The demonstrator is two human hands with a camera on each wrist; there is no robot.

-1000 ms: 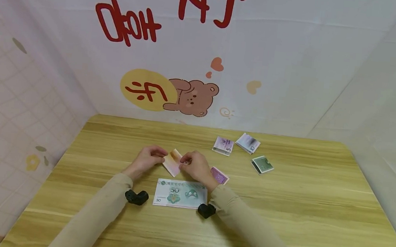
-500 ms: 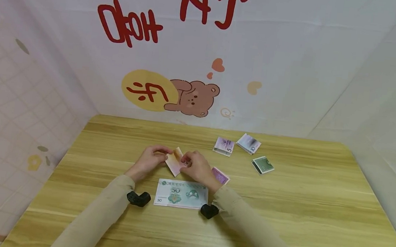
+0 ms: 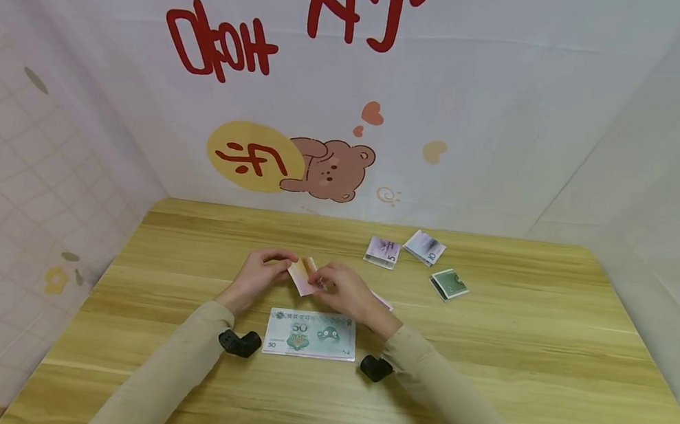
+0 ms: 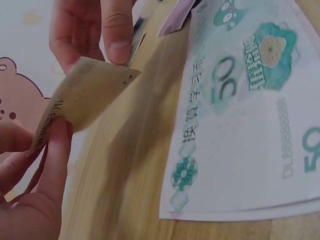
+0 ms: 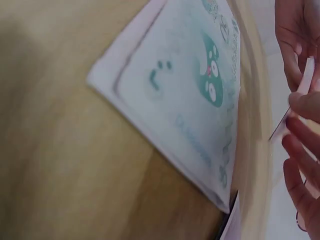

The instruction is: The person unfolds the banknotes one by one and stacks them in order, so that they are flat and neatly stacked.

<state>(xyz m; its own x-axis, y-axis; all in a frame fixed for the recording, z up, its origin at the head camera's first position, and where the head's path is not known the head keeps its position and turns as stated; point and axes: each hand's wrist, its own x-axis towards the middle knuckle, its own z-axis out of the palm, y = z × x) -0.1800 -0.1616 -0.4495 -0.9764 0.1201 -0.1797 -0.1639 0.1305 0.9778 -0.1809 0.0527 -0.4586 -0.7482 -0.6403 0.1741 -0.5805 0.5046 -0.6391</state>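
A small folded play banknote [image 3: 302,278], yellow and pink, is held above the table between both hands. My left hand [image 3: 257,278] pinches its left side, thumb and fingers on opposite faces in the left wrist view. On the right side, my right hand [image 3: 349,292] grips it by thumb and fingertips. Closer to me lies a flat green 50 note [image 3: 310,337], with another sheet's edge showing beneath it in the right wrist view. A purple folded note [image 3: 383,301] is mostly hidden behind the right hand.
Toward the back right of the wooden table [image 3: 516,369] lie several folded notes: a purple 5 [image 3: 382,252], a greyish-purple 10 [image 3: 425,247] and a green 2 [image 3: 449,283]. A printed cloth wall [image 3: 482,102] rises behind the table.
The right wrist and forearm have shifted right, covering more of the purple folded note. The held note has turned a little between the fingers and moved slightly right.
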